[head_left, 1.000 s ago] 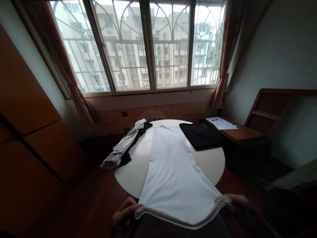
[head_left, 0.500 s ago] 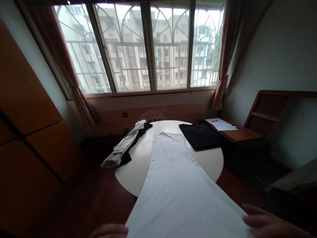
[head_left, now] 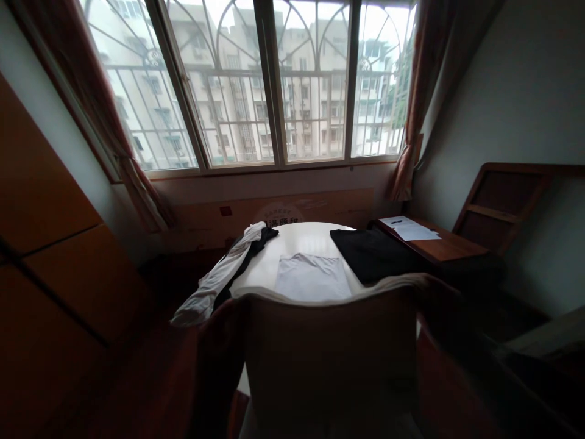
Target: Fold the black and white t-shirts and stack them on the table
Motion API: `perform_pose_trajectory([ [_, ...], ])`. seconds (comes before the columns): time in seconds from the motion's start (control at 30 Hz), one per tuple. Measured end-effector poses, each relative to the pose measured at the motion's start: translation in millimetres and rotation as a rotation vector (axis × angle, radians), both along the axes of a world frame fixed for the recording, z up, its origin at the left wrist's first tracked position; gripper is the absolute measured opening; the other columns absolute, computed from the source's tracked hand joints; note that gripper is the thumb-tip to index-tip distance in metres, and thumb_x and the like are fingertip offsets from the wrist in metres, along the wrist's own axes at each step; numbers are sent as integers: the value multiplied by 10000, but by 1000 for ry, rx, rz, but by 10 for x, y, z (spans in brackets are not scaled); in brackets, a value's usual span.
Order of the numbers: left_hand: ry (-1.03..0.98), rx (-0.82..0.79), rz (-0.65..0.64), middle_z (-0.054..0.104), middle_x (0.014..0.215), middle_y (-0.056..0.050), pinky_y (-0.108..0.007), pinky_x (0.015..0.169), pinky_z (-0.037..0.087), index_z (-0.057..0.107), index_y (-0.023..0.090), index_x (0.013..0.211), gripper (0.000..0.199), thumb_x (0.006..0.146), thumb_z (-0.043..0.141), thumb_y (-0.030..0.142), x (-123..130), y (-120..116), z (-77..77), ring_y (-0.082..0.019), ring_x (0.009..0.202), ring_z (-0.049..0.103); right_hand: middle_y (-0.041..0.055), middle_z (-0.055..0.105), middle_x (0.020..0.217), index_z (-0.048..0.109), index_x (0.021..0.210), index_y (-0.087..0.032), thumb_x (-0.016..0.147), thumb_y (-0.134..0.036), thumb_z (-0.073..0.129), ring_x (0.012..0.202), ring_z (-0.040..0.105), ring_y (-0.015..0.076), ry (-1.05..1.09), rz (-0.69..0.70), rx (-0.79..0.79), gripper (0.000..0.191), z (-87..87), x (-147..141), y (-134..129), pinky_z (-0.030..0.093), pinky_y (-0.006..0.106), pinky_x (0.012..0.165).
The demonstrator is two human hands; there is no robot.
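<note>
A white cloth garment (head_left: pixel 313 275) lies with its far part flat on the round white table (head_left: pixel 301 231). Its near part (head_left: pixel 331 360) is raised and hangs like a dark, shaded curtain between my hands. My left hand (head_left: pixel 225 326) grips the left corner of the lifted edge, and my right hand (head_left: pixel 436 299) grips the right corner. Both hands are dim and blurred, with the fingers closed at the cloth. To the left, a grey-and-black garment (head_left: pixel 210 283) drapes over the table edge. A folded black cloth (head_left: pixel 372 253) rests on the right side of the table.
Beyond the table's right side, a wooden side table (head_left: pixel 452 244) bears white papers (head_left: pixel 406 228) and a pen. A large flat cardboard piece (head_left: pixel 338 207) leans below the barred window (head_left: pixel 311 91). Wooden cabinets (head_left: pixel 59 268) line the left.
Both hands have risen and moved inward, lifting the near edge of the white garment off its flat spread. The raised cloth now hides much of the table. The view has shifted slightly.
</note>
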State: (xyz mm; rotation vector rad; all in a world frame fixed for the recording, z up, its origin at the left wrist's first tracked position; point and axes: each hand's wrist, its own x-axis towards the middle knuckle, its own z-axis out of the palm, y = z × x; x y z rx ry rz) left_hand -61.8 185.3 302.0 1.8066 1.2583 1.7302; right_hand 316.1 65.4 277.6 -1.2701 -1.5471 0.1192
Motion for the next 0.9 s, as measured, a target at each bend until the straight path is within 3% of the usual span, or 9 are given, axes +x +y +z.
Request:
perform_pose_trajectory([
  [0.1, -81, -146, -221, 689, 733, -31, -236, 576, 519, 742, 152, 941, 517, 825, 655, 648, 250, 460, 200, -187, 698, 647, 96, 739, 1058, 684, 1254, -303, 877, -670, 545, 900, 684, 302, 118, 29, 14, 544, 90, 18, 774, 563, 414, 649],
  [0.2, -101, -247, -347, 674, 763, -29, -212, 546, 470, 709, 133, 999, 597, 799, 635, 690, 497, 1082, 239, -158, 665, 605, 102, 726, 988, 689, 1156, -178, 875, -653, 561, 759, 641, 211, 287, 108, -33, 566, 77, 79, 1489, 514, 303, 586],
  [0.33, 96, -408, -289, 680, 813, -57, -207, 542, 448, 683, 125, 980, 568, 819, 563, 655, 767, 1959, 24, -159, 675, 609, 65, 691, 913, 668, 966, -140, 846, -500, 635, 710, 597, 135, 450, 54, -284, 382, -79, 160, 2311, 448, 205, 567],
  [0.43, 222, -538, -245, 655, 704, -48, -223, 515, 443, 683, 123, 862, 437, 823, 604, 551, 889, 2397, -234, -160, 592, 600, 17, 633, 730, 640, 892, -137, 845, -354, 631, 551, 527, 100, 426, -42, -532, 222, -265, 172, 2745, 381, 189, 478],
  [0.53, 341, -614, -196, 656, 659, -50, -257, 535, 465, 682, 130, 809, 357, 855, 596, 473, 923, 2638, -466, -183, 573, 622, -27, 530, 562, 611, 809, -133, 812, -226, 631, 431, 440, 92, 385, -101, -647, 95, -444, 165, 3005, 329, 202, 425],
  [0.63, 469, -594, -137, 702, 719, -78, -268, 610, 468, 685, 139, 742, 310, 886, 575, 391, 905, 2787, -604, -215, 686, 671, -12, 551, 572, 614, 789, -132, 804, -151, 610, 456, 473, 109, 309, -166, -690, 25, -574, 184, 3170, 359, 215, 453],
  [0.77, 647, -548, -69, 743, 798, -121, -278, 680, 448, 689, 146, 698, 300, 902, 552, 317, 899, 2897, -663, -247, 810, 693, 68, 689, 803, 672, 866, -122, 803, -100, 602, 739, 631, 177, 166, -235, -667, 97, -678, 258, 3345, 472, 240, 647],
  [0.9, 774, -489, -12, 764, 969, -144, -281, 730, 447, 721, 164, 836, 267, 918, 545, 347, 935, 2885, -676, -258, 940, 692, 123, 706, 1167, 678, 1157, -122, 824, -96, 609, 1083, 636, 224, 45, -249, -627, 341, -747, 337, 3440, 473, 276, 935],
])
